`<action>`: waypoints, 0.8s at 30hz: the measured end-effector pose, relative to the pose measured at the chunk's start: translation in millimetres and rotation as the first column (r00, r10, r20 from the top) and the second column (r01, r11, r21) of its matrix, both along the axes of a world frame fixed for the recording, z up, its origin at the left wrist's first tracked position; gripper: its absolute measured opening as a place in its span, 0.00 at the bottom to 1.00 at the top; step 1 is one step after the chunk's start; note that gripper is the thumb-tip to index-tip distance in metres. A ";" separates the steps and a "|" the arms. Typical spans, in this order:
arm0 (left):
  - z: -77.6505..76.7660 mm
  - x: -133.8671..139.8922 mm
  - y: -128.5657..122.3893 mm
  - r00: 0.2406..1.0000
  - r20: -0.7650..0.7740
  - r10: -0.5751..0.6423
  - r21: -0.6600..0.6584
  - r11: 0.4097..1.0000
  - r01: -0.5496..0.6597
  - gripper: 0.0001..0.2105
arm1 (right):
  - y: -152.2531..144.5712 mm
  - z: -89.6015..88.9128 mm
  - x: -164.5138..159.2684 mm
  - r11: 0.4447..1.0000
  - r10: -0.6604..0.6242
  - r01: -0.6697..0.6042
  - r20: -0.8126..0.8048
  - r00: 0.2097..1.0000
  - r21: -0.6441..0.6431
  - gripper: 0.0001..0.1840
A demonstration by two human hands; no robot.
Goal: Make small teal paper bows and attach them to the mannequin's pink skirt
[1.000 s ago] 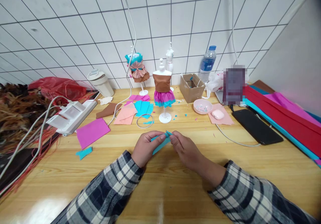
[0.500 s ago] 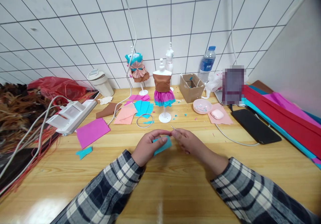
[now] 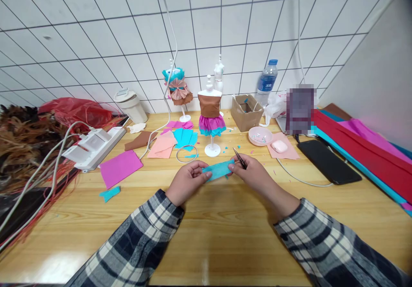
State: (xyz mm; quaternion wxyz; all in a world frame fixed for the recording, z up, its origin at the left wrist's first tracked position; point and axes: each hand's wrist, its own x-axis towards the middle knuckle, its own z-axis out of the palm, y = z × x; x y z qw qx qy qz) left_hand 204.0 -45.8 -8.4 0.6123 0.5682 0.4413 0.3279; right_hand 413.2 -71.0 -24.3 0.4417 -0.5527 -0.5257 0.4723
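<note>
Between my two hands a strip of turquoise crepe paper (image 3: 219,170) is stretched flat above the table. My left hand (image 3: 189,179) pinches its left end between thumb and fingers. The right end is gripped by my right hand (image 3: 249,171), which also keeps a slim, pointed dark metal tool (image 3: 240,158) in its fingers. Whether that is tweezers or small scissors I cannot tell. Just beyond stands a small white dress form (image 3: 210,107) in a brown top and a magenta skirt with a turquoise hem. A metal ring (image 3: 178,155) lies left of its base.
Left of the form are turquoise (image 3: 185,137), peach (image 3: 162,144) and magenta paper pieces (image 3: 120,167). Behind stand another decorated form (image 3: 178,89), a bare one (image 3: 218,74) and a cardboard box (image 3: 247,115). Rightward are a pink bowl (image 3: 260,137) and a black phone (image 3: 328,161); leftward, a power strip (image 3: 96,149).
The turquoise strip, partly hidden in my left hand before, is now spread between both hands. My right hand has shifted slightly right, and its pointed tool shows more fully.
</note>
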 end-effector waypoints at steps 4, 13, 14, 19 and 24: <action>-3.5 -2.2 3.1 0.996 0.008 0.091 0.016 0.996 -0.091 0.17 | 0.0 0.9 1.2 0.998 -0.047 0.045 0.057 0.997 0.038 0.12; -2.9 -3.6 4.8 0.981 0.042 0.190 0.007 0.982 -0.190 0.14 | -1.6 -1.7 -1.3 0.998 0.064 -0.062 0.080 0.995 -0.023 0.12; -1.9 -5.9 6.0 0.987 0.016 0.162 -0.006 0.987 -0.162 0.14 | -1.8 -1.1 -0.7 0.995 0.097 -0.094 0.099 0.990 -0.035 0.13; 1.2 -22.2 12.3 0.926 -0.308 -0.220 0.031 0.970 0.241 0.12 | -4.9 3.9 1.1 0.998 0.044 -0.065 0.506 0.861 0.025 0.15; -7.0 -19.9 8.9 0.849 -0.513 -0.127 0.341 0.878 0.337 0.10 | -9.9 2.5 -5.2 0.980 0.102 -0.197 0.821 0.562 0.013 0.08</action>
